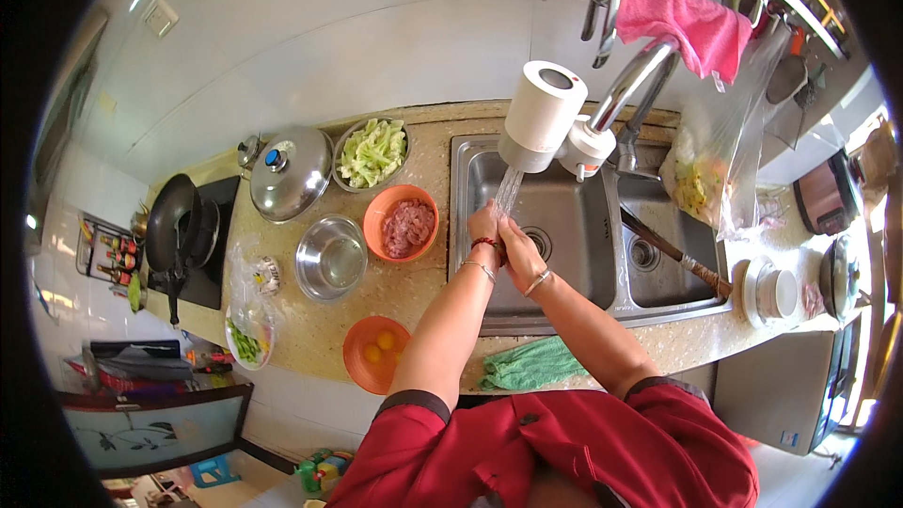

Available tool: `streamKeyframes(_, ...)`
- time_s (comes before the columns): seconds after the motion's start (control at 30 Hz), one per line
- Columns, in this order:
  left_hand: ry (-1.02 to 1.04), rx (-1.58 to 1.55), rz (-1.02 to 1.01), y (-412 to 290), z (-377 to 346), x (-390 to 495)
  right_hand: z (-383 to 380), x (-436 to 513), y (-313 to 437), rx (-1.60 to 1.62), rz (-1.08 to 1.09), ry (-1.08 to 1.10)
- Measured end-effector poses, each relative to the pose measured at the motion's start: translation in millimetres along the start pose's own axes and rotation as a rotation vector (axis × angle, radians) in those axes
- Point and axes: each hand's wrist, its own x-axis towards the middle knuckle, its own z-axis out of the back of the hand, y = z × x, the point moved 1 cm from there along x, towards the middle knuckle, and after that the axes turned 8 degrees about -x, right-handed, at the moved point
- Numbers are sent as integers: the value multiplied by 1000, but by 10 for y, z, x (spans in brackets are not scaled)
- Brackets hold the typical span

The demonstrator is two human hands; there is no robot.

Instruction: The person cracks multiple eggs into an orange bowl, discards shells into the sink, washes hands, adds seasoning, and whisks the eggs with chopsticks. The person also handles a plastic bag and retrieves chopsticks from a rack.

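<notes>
Water streams from a white faucet-mounted water filter (542, 116) onto both hands over the large basin of a stainless steel double sink (571, 254). My left hand (485, 227), with a red bracelet and a metal bangle at its wrist, is under the stream. Pressed against it is my right hand (520, 248), a bangle at that wrist too. No object shows in either hand; the touching palms and some fingers are hidden. A green cloth (532, 365) lies on the counter's front edge below the forearms.
Left of the sink stand an orange bowl of raw meat (409, 224), a metal bowl (331, 257), cut vegetables (372, 154), an orange bowl with egg yolks (374, 349) and a pot lid (289, 176). A wooden-handled tool (677, 254) crosses the small basin.
</notes>
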Motion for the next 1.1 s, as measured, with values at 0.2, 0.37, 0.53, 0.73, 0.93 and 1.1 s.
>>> streamKeyframes(0.2,41,511,-383,605,55,386,128,-66,1,-419,53,-30)
streamKeyframes(0.37,218,227,-332,712,104,229,161,383,-137,-255,-158,-35)
streamKeyframes(0.53,244,-643,199,202,270,-280,35,911,-257,-1417,431,-111)
streamKeyframes(0.73,277,-81,233,-133,251,-618,580,397,28,-1306,417,26)
streamKeyframes(0.93,612,1453,-778,77,211,-849,2138,291,680,-1233,200,-577)
streamKeyframes(1.1,909,1388,-862,-41,-20,-1074,2979,750,1333,-1515,263,-796)
